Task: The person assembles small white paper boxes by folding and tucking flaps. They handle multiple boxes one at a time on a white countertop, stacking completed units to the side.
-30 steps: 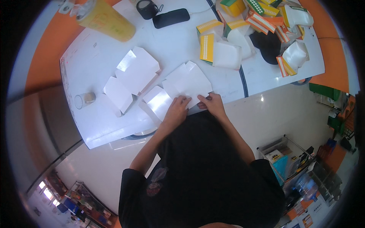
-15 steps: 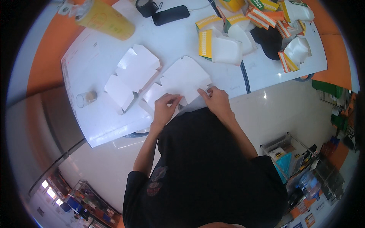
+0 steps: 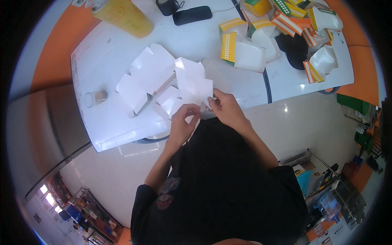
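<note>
A white cardboard box blank (image 3: 191, 77) stands partly folded at the table's near edge, its panels bent upward. My left hand (image 3: 184, 122) pinches a small flap at its near corner, thumb and fingers together. My right hand (image 3: 227, 108) grips the right-hand panel between thumb and fingers. Part of the blank's near side is hidden behind my hands. To the left, touching or close beside it, lies a second white blank (image 3: 153, 67), flat with its flaps spread.
Several folded food boxes (image 3: 250, 56) in yellow, green and orange lie heaped at the far right around a black object (image 3: 292, 50). A clear cup (image 3: 95, 99) lies at the left. A yellow cylinder (image 3: 126, 18), a black phone-like slab (image 3: 192, 15) and a cable are at the back.
The held blank has gone from nearly flat to having its right side folded up and inward. My right hand has moved left, closer to my left hand. The view has shifted slightly.
</note>
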Available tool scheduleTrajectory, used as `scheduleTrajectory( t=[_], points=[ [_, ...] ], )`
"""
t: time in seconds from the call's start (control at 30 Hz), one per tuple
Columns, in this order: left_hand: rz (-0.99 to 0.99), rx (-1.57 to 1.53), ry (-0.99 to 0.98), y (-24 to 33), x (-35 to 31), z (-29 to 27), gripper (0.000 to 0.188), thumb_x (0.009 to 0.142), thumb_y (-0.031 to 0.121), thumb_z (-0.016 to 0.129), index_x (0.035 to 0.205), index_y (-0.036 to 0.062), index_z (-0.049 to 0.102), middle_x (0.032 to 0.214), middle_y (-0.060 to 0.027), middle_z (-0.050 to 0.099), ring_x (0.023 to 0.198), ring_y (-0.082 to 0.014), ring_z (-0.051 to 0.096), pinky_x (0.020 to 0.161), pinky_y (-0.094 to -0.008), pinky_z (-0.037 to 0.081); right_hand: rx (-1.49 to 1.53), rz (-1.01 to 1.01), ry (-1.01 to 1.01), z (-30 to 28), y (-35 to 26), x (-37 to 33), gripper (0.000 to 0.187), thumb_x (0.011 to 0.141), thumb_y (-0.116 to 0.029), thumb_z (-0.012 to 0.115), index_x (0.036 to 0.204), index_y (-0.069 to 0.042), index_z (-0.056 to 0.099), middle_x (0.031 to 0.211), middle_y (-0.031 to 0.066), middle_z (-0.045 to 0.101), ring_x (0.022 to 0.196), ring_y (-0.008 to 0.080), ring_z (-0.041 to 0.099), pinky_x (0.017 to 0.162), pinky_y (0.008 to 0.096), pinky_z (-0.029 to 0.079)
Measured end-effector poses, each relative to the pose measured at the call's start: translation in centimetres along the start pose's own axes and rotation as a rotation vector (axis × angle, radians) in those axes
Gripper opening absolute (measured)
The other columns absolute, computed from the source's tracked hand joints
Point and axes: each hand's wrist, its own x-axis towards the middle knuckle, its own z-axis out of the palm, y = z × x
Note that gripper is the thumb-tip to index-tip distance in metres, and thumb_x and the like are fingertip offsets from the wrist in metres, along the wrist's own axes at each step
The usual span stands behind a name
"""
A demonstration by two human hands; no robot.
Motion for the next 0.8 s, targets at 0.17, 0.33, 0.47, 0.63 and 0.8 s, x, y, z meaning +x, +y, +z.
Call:
scheduleTrajectory(
  t=[0.17, 0.33, 0.47, 0.63, 0.8],
  points=[
    [-0.277, -0.164, 0.051, -1.9, 1.7, -0.2, 0.019, 0.091, -0.001, 0.074, 0.109, -0.0029, 0.067, 0.104, -0.0108, 0.074, 0.094, -0.0153, 0.071, 0.086, -0.0307, 0.058, -0.3, -0.298, 0.0, 0.3, 0.8, 0.3, 0.033, 0.099, -0.002, 0.061, 0.131, -0.002, 0.064, 0.113, 0.0184, 0.064, 0.102, 0.0351, 0.067, 0.087, 0.0397, 0.054],
    [-0.339, -0.376, 0.041, -2.8, 2.4, -0.4, 0.024, 0.092, 0.0, 0.075, 0.115, -0.0035, 0.068, 0.107, -0.0102, 0.075, 0.099, -0.0155, 0.07, 0.091, -0.0293, 0.056, -0.332, -0.156, -0.072, -0.1, 0.9, 0.4, 0.04, 0.096, 0.0, 0.064, 0.136, -0.004, 0.064, 0.113, 0.0161, 0.068, 0.103, 0.0333, 0.068, 0.089, 0.0367, 0.054],
    [-0.305, -0.368, -0.024, -3.0, 2.1, -0.3, 0.03, 0.092, -0.002, 0.075, 0.121, -0.004, 0.068, 0.111, -0.0116, 0.075, 0.102, -0.0166, 0.071, 0.094, -0.0299, 0.056, 0.076, -0.125, -0.054, 0.1, 1.4, 1.2, 0.036, 0.093, -0.002, 0.072, 0.129, -0.001, 0.068, 0.109, 0.0138, 0.075, 0.097, 0.0233, 0.073, 0.089, 0.0328, 0.057],
    [-0.311, -0.473, 0.012, -3.3, 1.8, 0.1, 0.033, 0.091, -0.005, 0.074, 0.124, -0.004, 0.068, 0.114, -0.0124, 0.075, 0.104, -0.0174, 0.071, 0.095, -0.0309, 0.056, 0.181, -0.057, -0.072, 0.0, 2.2, 1.6, 0.03, 0.091, -0.005, 0.078, 0.119, 0.002, 0.071, 0.104, 0.0125, 0.077, 0.097, 0.0186, 0.074, 0.09, 0.0313, 0.057],
    [-0.299, -0.468, 0.0, -3.5, 1.6, 0.3, 0.031, 0.09, 0.0, 0.077, 0.12, -0.0042, 0.07, 0.112, -0.011, 0.075, 0.104, -0.0176, 0.07, 0.095, -0.0323, 0.055, 0.21, -0.046, -0.108, -0.1, 2.6, 2.0, 0.03, 0.089, -0.007, 0.081, 0.115, 0.005, 0.07, 0.106, 0.0131, 0.077, 0.097, 0.0185, 0.074, 0.09, 0.0311, 0.057]
  ],
)
